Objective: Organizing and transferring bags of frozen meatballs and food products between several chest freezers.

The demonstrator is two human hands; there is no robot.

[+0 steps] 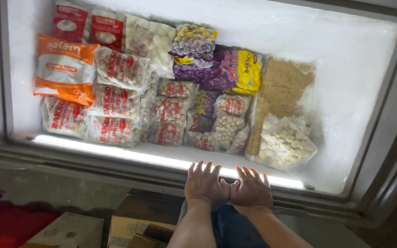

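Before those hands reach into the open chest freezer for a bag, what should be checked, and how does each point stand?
1. Both hands free: left hand and right hand lie flat on the grey metal freezer rim, holding nothing: ok.
2. Freezer open, inside lit: ok.
3. Nearest item, the clear plastic bag of pale cubes, lies uncovered on top: ok.
4. Orange-and-white packet within reach: cannot tell.
5. Bags frozen together: cannot tell.
6. Floor by the brown cardboard boxes free for stepping: not ok.
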